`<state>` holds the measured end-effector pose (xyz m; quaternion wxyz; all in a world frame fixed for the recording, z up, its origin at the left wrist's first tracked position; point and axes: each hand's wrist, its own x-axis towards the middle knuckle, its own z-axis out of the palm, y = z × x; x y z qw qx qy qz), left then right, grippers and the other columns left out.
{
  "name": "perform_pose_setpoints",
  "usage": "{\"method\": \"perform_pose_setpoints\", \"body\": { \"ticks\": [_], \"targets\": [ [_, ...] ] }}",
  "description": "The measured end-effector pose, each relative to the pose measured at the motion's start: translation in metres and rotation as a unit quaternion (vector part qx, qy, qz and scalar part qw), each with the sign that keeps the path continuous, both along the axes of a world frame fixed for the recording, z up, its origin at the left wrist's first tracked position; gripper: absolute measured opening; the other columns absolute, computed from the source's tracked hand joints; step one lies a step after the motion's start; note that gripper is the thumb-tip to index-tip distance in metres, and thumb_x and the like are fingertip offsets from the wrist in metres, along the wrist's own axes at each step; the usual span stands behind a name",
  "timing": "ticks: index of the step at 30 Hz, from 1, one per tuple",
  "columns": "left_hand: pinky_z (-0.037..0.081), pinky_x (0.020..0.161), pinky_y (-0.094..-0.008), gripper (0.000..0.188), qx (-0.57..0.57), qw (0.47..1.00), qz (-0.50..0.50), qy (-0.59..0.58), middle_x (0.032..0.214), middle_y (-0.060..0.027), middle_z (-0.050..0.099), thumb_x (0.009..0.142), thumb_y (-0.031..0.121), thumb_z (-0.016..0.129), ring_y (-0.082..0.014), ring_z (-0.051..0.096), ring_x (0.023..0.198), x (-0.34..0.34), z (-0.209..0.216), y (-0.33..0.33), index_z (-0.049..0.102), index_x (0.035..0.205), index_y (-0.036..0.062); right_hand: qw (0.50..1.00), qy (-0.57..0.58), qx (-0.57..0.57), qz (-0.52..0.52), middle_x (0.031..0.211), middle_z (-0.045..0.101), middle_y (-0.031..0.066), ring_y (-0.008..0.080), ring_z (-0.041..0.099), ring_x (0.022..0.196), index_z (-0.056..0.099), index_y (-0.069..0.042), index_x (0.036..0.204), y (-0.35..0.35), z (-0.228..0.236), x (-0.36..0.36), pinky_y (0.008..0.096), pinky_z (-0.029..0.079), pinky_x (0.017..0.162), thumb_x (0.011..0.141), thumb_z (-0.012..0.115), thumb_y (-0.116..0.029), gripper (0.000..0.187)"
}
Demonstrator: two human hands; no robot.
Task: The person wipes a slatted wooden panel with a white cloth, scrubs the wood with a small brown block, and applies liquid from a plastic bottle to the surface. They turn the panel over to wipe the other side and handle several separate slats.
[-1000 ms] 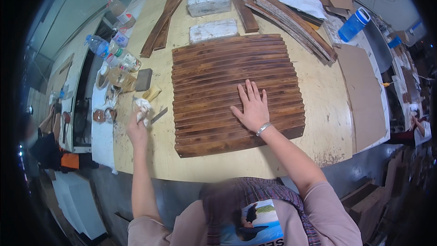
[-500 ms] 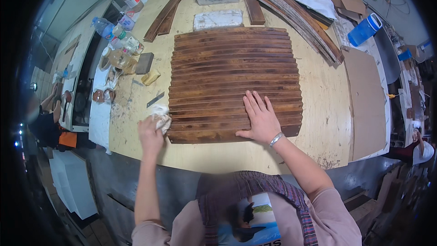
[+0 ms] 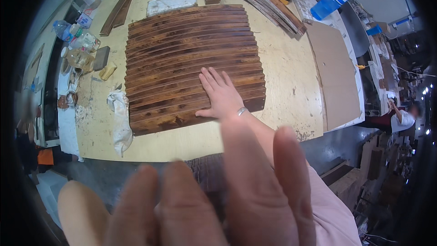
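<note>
Nearest fingers blurred; tabletop bright, fisheye edges curving into black

A pale yellow wooden worktable, scuffed and stained, bears a dark brown ribbed wooden panel. A crumpled white cloth lies along the panel's left edge. Farther left sit a grey rectangular block and a small yellow lump. Beyond the panel lie two whitish rectangular blocks and long brown planks; a flat tan cardboard sheet covers the right side.
</note>
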<state>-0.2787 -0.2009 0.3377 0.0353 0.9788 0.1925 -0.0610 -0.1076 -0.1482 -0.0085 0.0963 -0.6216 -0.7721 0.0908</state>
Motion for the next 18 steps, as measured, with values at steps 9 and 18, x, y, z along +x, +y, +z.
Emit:
{"method": "perform_pose_setpoints", "body": {
  "ticks": [9,18],
  "targets": [
    [0.053,0.082,-0.0443,0.043,0.06,0.988,-0.125,0.062,0.11,-0.0202,0.071,0.079,0.011,0.075,-0.0315,0.069,0.086,0.0,-0.001,-0.003,0.067,0.119,-0.0027,0.996,-0.08,0.048,-0.009,0.168,0.018,0.0134,0.0284,0.011,0.157,0.019,-0.002,0.16,-0.001,0.011,0.001,0.0472,0.011,0.127,0.087,0.062,-0.059,0.102],
    [0.053,0.081,-0.0428,0.047,0.078,0.985,-0.135,0.077,0.113,-0.0202,0.07,0.077,0.011,0.077,-0.0302,0.068,0.087,-0.001,-0.001,-0.003,0.065,0.121,-0.0028,1.0,-0.009,0.015,-0.022,0.167,0.022,0.0143,0.0297,0.018,0.154,0.027,-0.001,0.157,-0.006,0.003,0.007,0.0494,0.014,0.126,0.078,0.064,-0.075,0.115]
  ]
}}
